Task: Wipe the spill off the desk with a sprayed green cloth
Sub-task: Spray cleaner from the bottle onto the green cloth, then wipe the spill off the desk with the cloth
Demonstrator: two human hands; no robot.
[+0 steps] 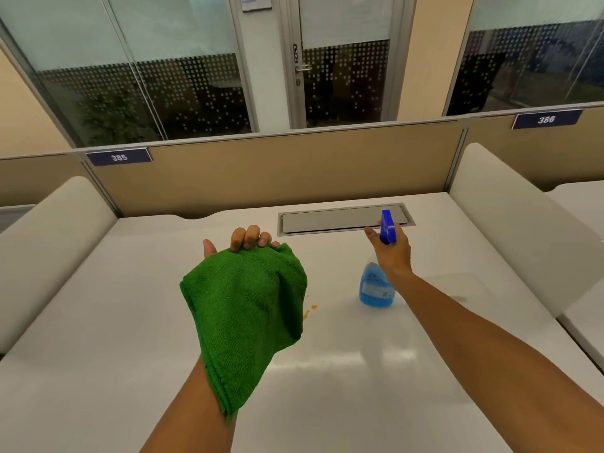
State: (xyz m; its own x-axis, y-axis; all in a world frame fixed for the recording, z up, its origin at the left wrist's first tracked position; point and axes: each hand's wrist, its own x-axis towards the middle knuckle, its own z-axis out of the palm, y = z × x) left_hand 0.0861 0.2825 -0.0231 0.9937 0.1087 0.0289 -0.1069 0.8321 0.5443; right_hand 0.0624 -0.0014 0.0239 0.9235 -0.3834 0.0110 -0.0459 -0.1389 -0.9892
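Note:
A green microfibre cloth [243,308] hangs over my left hand [245,240], which is raised above the white desk [343,387]; my fingers curl over its top edge and the cloth covers my palm and wrist. Small orange spots of the spill [310,310] lie on the desk just right of the cloth, partly hidden behind it. My right hand [392,253] grips the neck of a spray bottle [376,289] with blue liquid and a blue trigger head. The bottle stands on or just above the desk; I cannot tell which.
A grey cable hatch [343,220] is set into the desk behind the bottle. White side dividers [49,243] [523,240] flank the desk and a beige partition [277,171] closes the back. Glass walls and a door lie beyond.

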